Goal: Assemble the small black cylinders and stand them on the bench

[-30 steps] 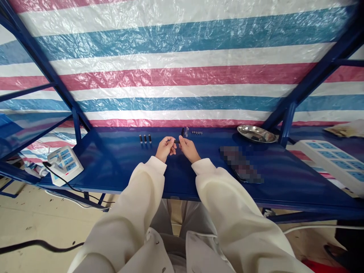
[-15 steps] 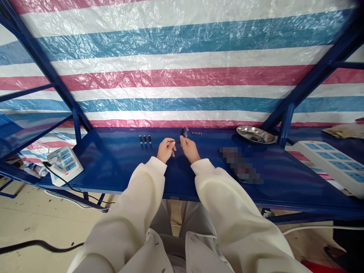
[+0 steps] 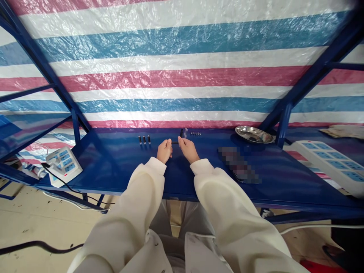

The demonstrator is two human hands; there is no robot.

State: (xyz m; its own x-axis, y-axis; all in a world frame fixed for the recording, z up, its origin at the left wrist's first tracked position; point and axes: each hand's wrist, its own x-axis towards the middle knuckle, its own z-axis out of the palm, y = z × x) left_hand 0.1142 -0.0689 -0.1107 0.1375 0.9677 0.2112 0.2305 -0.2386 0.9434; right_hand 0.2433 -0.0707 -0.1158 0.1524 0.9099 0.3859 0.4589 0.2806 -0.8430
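Both hands meet above the blue table (image 3: 204,163), gripping a thin black rod (image 3: 174,143) between them. The fingers of my left hand (image 3: 164,151) are closed on its left end, and my right hand (image 3: 188,148) pinches the right end. Just beyond my right hand lie a black piece (image 3: 181,132) and some clear plastic pieces (image 3: 185,132). A row of several small shiny metal parts (image 3: 195,134) sits to their right. Three short black cylinders with pale ends (image 3: 144,140) stand in a row left of my left hand. The rod's ends are hidden by my fingers.
A shiny metal dish (image 3: 254,135) rests at the back right, with a blurred-out dark flat object (image 3: 239,165) nearer me. White power strips (image 3: 63,166) flank the table on both sides. Blue frame posts (image 3: 283,125) and a striped sheet (image 3: 182,83) border the back.
My left fingers have curled in more closely, with the thumb now along the rod. Both hands still hold the rod in nearly the same place. The view has shifted slightly.
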